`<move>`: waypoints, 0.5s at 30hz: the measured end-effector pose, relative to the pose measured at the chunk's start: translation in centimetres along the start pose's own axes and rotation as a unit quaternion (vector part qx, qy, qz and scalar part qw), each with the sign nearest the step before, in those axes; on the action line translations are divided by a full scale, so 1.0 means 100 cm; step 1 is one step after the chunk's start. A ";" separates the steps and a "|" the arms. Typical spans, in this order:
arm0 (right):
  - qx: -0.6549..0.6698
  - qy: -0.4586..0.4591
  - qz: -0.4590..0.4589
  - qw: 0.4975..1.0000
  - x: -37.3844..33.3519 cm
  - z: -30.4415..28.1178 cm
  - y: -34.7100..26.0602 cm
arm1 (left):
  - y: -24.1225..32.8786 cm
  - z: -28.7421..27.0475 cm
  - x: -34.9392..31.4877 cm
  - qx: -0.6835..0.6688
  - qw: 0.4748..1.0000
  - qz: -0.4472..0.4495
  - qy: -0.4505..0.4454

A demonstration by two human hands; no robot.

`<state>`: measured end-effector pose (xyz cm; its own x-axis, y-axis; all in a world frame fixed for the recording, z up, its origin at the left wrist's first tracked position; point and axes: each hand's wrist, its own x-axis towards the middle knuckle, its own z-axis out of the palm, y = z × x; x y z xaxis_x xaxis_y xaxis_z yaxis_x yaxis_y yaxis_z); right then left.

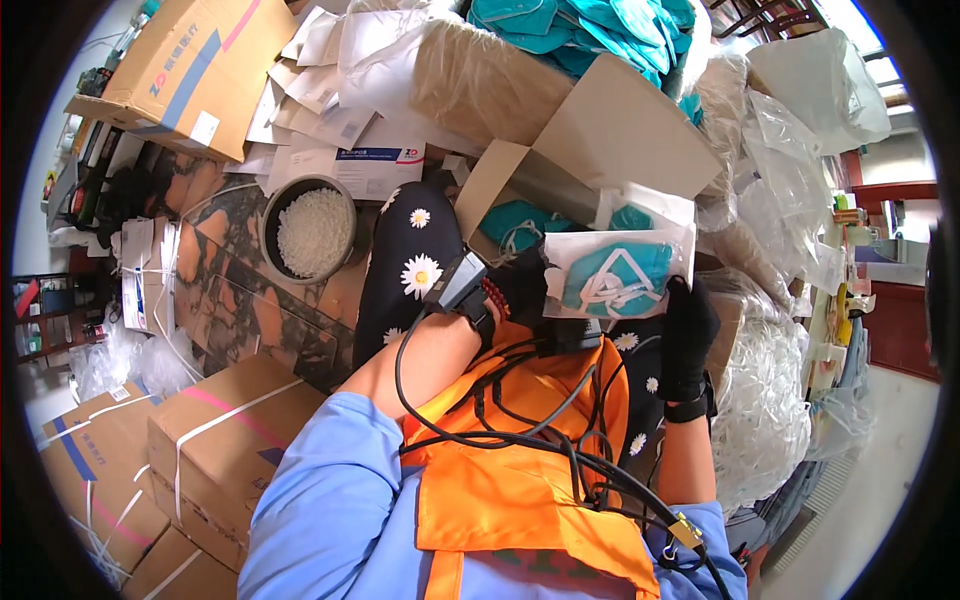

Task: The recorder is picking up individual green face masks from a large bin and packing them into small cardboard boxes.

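Observation:
A paper-and-clear pouch (620, 275) with a folded teal face mask and white straps inside is held up in front of my lap. My right hand (688, 335), in a black glove, grips its right edge with the thumb at the front. Against the left edge of the pouch is my left hand (520, 285), also black-gloved; its fingers blend into the dark and are partly hidden. Behind the pouch an open cardboard box (490, 185) contains more teal masks (520, 222), with another pouch partly in view above the held one.
A round tub (352, 225) of white pieces stands left of my knee. Teal masks (590, 30) fill a lined container at the back. Strapped cartons (225, 425) are stacked at left; a clear bag of white straps (755, 400) lies at right. Cables (520, 440) cross my orange apron.

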<state>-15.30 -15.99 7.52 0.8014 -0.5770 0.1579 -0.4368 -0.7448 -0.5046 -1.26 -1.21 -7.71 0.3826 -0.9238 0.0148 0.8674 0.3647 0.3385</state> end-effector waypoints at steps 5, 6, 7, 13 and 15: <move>-0.070 0.135 -0.152 0.977 0.012 0.001 0.041 | 0.026 0.030 -0.006 0.339 0.930 0.125 0.067; -0.061 0.112 -0.102 0.987 0.010 0.001 0.044 | 0.028 0.029 -0.006 0.315 0.939 0.075 0.112; -0.050 0.089 -0.054 0.993 0.010 0.002 0.046 | 0.028 0.026 -0.006 0.290 0.944 0.028 0.156; -0.073 0.080 -0.027 0.994 0.008 0.005 0.059 | 0.022 0.028 -0.004 0.275 0.932 0.118 0.205; 0.010 0.085 0.000 0.996 0.007 0.006 0.057 | 0.023 0.034 -0.004 0.329 0.915 0.097 0.215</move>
<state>-16.96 -20.42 4.23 0.7205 -0.6259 0.2985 -0.4264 -0.7394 -0.5210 -0.51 -0.43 -3.73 0.7215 -0.6661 -0.1890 0.4455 0.2376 0.8632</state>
